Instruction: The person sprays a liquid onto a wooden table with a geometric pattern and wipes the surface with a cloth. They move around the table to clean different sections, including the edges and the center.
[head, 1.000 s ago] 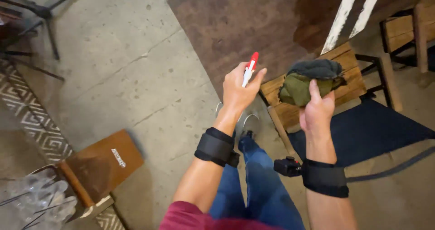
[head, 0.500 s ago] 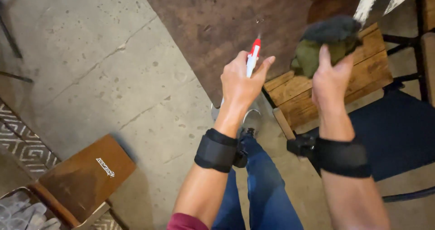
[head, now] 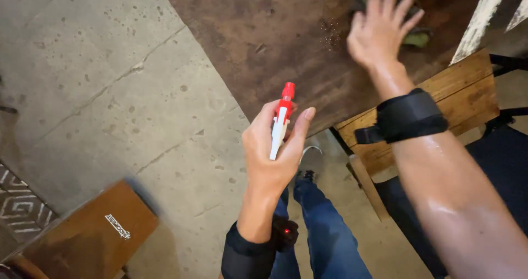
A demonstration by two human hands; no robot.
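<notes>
Two hands: left [head: 272,158] grip around red-white marker [head: 281,119], right [head: 379,29] spread wide over chair edge [head: 440,100].

I am looking down at a pitted grey concrete floor [head: 99,92] filling the left of the frame. A worn dark brown rug [head: 264,31] is lying across the top. A slatted wooden stool [head: 462,97] is standing at right, a brown wooden box [head: 88,240] at lower left.
</notes>
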